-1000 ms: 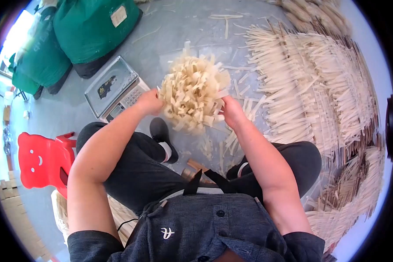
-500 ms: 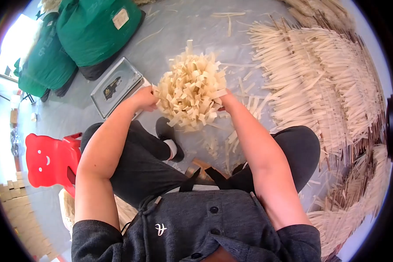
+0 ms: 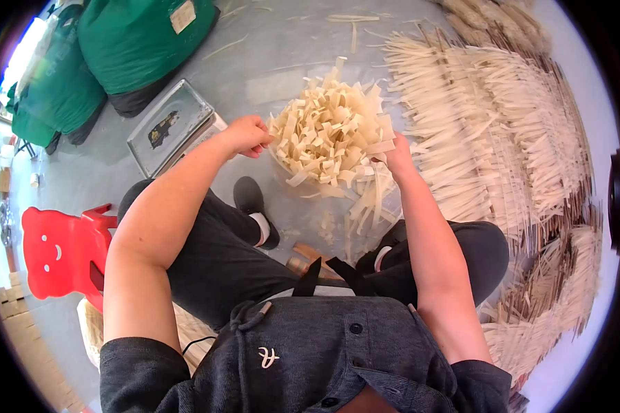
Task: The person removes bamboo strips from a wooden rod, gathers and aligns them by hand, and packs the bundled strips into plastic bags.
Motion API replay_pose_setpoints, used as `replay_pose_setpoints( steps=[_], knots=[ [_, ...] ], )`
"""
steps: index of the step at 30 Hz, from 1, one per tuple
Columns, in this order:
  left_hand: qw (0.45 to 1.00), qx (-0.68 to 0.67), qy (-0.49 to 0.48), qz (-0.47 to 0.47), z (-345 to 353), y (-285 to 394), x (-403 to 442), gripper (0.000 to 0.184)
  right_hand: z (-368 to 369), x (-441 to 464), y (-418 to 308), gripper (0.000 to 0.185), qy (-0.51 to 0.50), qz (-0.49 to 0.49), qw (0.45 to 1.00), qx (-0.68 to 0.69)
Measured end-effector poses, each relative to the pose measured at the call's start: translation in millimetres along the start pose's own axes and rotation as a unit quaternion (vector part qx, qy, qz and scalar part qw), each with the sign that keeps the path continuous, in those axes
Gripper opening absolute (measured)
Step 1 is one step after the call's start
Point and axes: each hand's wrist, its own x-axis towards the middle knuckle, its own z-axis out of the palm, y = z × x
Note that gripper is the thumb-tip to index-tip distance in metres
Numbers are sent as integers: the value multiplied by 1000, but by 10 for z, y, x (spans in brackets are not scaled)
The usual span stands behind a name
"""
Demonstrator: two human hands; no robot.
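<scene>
A heap of pale, flat, curling strips point(image 3: 331, 131), perhaps thin wood or dried leaf, is in front of me above the grey floor. Something see-through seems to curve under its lower left edge, but I cannot make out what it is. My left hand point(image 3: 250, 136) is closed, its fingertips pinching at the heap's left edge. On the opposite side my right hand point(image 3: 395, 153) has its fingers closed on the right edge, partly hidden by strips. Loose strips point(image 3: 372, 199) hang or lie just below the heap.
Long rows of pale strips on dark stalks point(image 3: 489, 124) cover the floor to the right. A shallow clear-walled tray point(image 3: 134, 141) lies at left, near stuffed green bags point(image 3: 134, 48). A red bear-shaped chair point(image 3: 52, 255) stands by my left leg.
Both hands and the heap have shifted to the right in the view. The heap's top looks looser and more tumbled. The background has slid slightly left as the head moved.
</scene>
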Motion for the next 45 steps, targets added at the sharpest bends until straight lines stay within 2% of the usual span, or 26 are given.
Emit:
replay_pose_setpoints(
  steps=[3,5,7,11,13,14,15,17,18,19,21,25,27,28,29,30,31,33,34,35,36,38,40,42,43,45],
  knots=[
    [999,11,4,31,40,219,-64,19,-171,-96,-80,12,-10,49,998,34],
    [998,13,14,52,16,419,-174,16,-269,-95,-276,9,-7,41,998,51],
    [986,-21,63,152,-108,602,-327,14,-313,-179,-561,7,-9,38,997,69],
    [980,-48,40,190,-187,676,-612,16,-365,-408,-912,8,-57,-24,998,26],
    [989,40,46,135,-70,433,-490,16,-328,-406,-635,10,-68,24,997,-25],
    [980,153,60,117,-13,333,-340,17,-325,-303,-411,10,-82,50,994,-60],
    [979,156,61,120,-9,386,-339,17,-317,-287,-427,10,-79,47,994,-58],
    [974,138,82,163,14,480,-350,21,-252,-238,-461,11,2,-34,986,-161],
    [968,117,122,186,-8,560,-463,19,-292,-308,-659,12,3,-23,997,-78],
    [968,116,120,185,-79,643,-603,19,-337,-401,-861,12,4,-22,997,-79],
    [976,-15,53,211,-271,777,-866,15,-409,-550,-1149,12,-24,-62,996,66],
    [978,-53,-7,202,-402,781,-1028,11,-487,-544,-1091,9,-46,-123,991,40],
    [987,58,-93,121,-350,577,-732,15,-562,-321,-765,8,-151,57,985,-65],
    [982,131,-92,101,-269,489,-567,18,-539,-250,-674,8,-154,57,984,-66],
    [972,201,-91,79,-183,459,-450,21,-505,-186,-597,15,-141,59,977,-150],
    [973,197,-89,76,-143,512,-408,21,-459,-137,-595,22,-127,58,962,-235],
    [961,259,-36,87,-87,586,-360,26,-411,-97,-616,22,-132,57,961,-238],
    [943,318,15,99,19,694,-289,32,-262,-61,-711,47,27,-96,953,-285],
    [926,351,81,117,66,733,-262,34,-200,-12,-720,47,26,-97,952,-289],
    [903,381,146,133,99,760,-238,36,-144,57,-693,60,43,-166,940,-295],
    [905,376,148,134,151,711,-143,36,-80,115,-658,73,60,-235,923,-299],
    [871,330,223,288,265,591,107,35,108,223,-533,76,33,-231,924,-302],
    [885,308,209,280,286,727,156,32,339,256,-456,79,7,-222,927,-301],
    [899,289,190,269,261,784,213,29,586,137,-401,79,-12,-327,855,-402],
    [907,279,190,251,235,801,251,27,677,56,-385,79,-10,-325,857,-400],
    [916,266,190,233,195,800,334,26,777,-107,-480,80,-39,-394,814,-424]
  ],
)
